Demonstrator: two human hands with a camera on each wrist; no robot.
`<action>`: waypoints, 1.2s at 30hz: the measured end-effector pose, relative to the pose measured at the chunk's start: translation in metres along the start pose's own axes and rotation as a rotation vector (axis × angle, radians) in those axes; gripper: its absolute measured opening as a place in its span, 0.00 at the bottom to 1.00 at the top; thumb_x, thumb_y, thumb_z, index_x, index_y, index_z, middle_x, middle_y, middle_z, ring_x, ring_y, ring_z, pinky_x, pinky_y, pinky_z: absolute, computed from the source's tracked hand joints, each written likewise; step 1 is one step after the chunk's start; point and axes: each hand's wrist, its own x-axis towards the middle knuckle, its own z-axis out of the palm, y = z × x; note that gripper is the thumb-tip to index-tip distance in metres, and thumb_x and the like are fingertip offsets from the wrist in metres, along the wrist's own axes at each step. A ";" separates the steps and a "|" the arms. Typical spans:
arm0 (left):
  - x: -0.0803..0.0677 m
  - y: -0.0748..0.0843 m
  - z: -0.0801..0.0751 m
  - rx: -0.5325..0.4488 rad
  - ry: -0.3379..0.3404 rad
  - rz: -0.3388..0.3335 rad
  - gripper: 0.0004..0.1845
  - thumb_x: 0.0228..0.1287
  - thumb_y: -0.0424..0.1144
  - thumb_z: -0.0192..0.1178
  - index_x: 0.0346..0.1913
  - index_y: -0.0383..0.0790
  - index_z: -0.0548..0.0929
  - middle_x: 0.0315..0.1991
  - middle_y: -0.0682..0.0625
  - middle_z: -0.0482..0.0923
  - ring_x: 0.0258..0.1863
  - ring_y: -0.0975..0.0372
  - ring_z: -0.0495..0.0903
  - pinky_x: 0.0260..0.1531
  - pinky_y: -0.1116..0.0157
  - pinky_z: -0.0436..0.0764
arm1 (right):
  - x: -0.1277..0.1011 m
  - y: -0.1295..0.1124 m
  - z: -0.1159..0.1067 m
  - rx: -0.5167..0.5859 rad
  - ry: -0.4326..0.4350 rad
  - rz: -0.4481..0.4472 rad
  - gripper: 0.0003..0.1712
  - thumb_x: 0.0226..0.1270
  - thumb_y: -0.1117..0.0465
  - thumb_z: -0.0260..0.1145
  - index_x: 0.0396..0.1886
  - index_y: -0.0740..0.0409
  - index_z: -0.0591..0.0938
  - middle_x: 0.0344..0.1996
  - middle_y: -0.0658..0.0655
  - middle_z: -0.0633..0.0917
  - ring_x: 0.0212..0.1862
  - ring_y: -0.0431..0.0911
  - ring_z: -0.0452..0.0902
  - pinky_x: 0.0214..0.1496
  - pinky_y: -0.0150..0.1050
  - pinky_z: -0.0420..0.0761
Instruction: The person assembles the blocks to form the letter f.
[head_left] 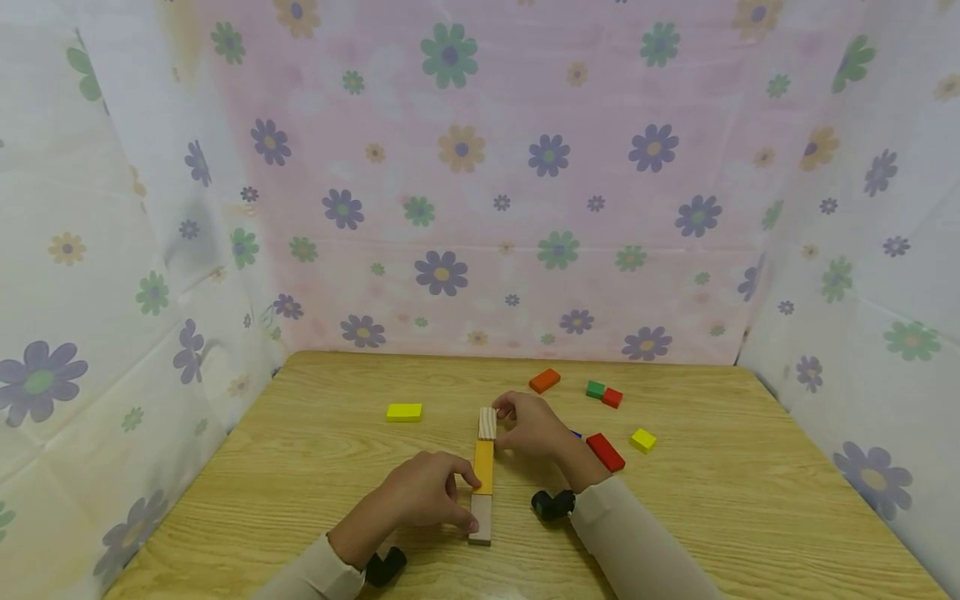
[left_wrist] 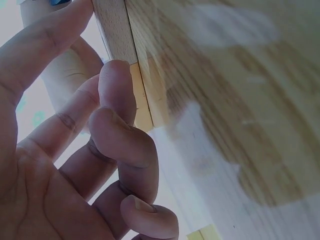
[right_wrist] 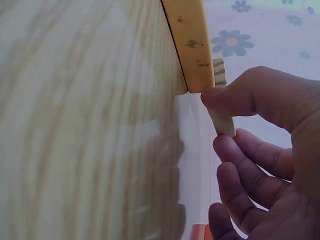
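Flowered sheeting is walling our wooden table [head_left: 315,433] on three sides, and low in the centre of the frame we are laying blocks end to end: our left hand [head_left: 423,492] is pinching the nearest plain wooden block [head_left: 481,518] against the orange block [head_left: 483,466]. Just above, our right hand [head_left: 528,423] is gripping the striped wooden block [head_left: 487,422] at the row's far end, so we are probably squaring this joint, which needs a gentle straight push. Further up, loose blocks are lying right of centre, a yellow block [head_left: 404,412] left, leaving open room towards the back edge.

Pale striped block [head_left: 487,422], orange-yellow block [head_left: 483,467], tan block [head_left: 481,518]; flowered pink curtain [head_left: 480,167].
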 end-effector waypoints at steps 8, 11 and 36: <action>-0.001 0.002 -0.001 0.000 -0.003 -0.008 0.22 0.47 0.51 0.83 0.47 0.55 0.90 0.23 0.60 0.80 0.21 0.65 0.76 0.21 0.67 0.72 | 0.001 0.000 0.001 -0.002 -0.009 0.010 0.28 0.54 0.66 0.79 0.56 0.54 0.82 0.47 0.50 0.84 0.50 0.46 0.79 0.57 0.48 0.81; -0.001 0.003 -0.002 0.000 -0.001 -0.005 0.22 0.47 0.51 0.83 0.47 0.54 0.90 0.23 0.60 0.80 0.20 0.65 0.77 0.20 0.67 0.73 | 0.001 0.001 0.001 -0.002 -0.012 0.014 0.27 0.55 0.65 0.79 0.56 0.54 0.82 0.47 0.50 0.84 0.49 0.46 0.79 0.57 0.48 0.81; -0.001 0.004 -0.002 0.006 -0.009 -0.021 0.23 0.48 0.51 0.83 0.48 0.54 0.90 0.23 0.60 0.80 0.21 0.66 0.76 0.21 0.67 0.72 | 0.000 -0.001 0.001 0.005 -0.040 0.027 0.27 0.55 0.67 0.76 0.56 0.56 0.83 0.46 0.51 0.84 0.49 0.47 0.79 0.57 0.47 0.81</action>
